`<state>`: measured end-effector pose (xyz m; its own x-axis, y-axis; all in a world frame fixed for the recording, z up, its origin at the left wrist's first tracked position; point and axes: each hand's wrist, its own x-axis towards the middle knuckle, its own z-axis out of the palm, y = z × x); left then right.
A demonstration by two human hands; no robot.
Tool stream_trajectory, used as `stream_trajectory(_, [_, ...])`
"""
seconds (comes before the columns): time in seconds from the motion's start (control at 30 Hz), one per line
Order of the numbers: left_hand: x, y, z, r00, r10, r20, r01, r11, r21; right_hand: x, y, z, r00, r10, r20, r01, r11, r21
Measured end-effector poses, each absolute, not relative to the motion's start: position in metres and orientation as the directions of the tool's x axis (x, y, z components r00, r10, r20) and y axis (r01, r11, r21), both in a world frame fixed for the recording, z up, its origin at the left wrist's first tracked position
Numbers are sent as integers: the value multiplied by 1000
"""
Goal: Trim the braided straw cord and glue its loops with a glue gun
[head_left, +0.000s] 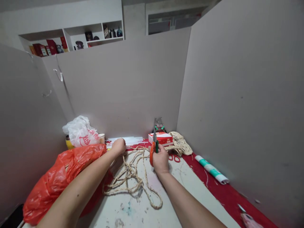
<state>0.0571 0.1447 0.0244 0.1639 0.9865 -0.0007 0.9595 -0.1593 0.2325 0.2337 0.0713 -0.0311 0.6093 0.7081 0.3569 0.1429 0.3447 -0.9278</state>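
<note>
My right hand [161,161] is closed around scissors [151,154] with an orange and green handle, their blades pointing up and away from me. To the left, my left hand [119,147] is closed on a braided straw rope [130,173], though the fingertips are partly turned from view. The rope lies in loose loops over the white board [133,210] between my forearms, and part of it runs across toward my right hand. Just right of that hand, red finger loops [177,158] of another tool rest on the board.
A red plastic bag [64,167] and a white bag [82,133] stand left. Behind are white strips [130,140], a red-and-white box [163,138], pruning shears [159,123] and woven straw [181,144]. A green-and-white roll [211,169] lies right. Grey partitions [118,88] enclose the table.
</note>
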Motion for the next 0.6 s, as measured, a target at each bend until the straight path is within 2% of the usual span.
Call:
stream_trajectory(0.17, [25,149,47,86,987,134,946,-123,299,235,68,-26,638,690,342,134,337,-932])
stream_trajectory(0.33, [3,146,59,-10,975,221,895,-90,437,237,67,-25,634,694,341,116,351,-929])
stream_trajectory(0.43, [-3,146,59,-52,975,214,831,-77,551,237,68,-26,628,701,338,103,356,-929])
stream_trajectory(0.6, [3,153,58,-100,988,117,658,-23,753,237,70,-30,630,700,335,106,350,-931])
